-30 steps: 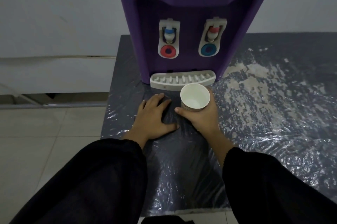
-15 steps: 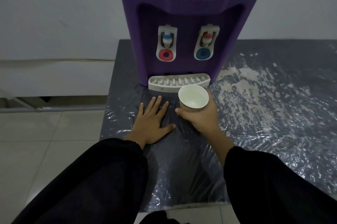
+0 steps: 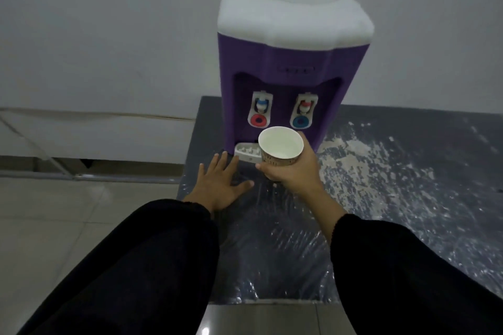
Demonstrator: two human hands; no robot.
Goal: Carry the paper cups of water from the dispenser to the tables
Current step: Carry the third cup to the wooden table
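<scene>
One paper cup (image 3: 280,147) clamped in right hand (image 3: 292,171) grip, raised just in front of dispenser (image 3: 288,67), two taps. Left hand (image 3: 217,185) flat, fingers spread, on desk (image 3: 394,185) beside drip tray (image 3: 246,153).

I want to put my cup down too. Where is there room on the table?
Room: the wide table stretch right of the dispenser and right hand. Crowded: before the drip tray, where the left hand lies flat and the paper cup is held.
</scene>
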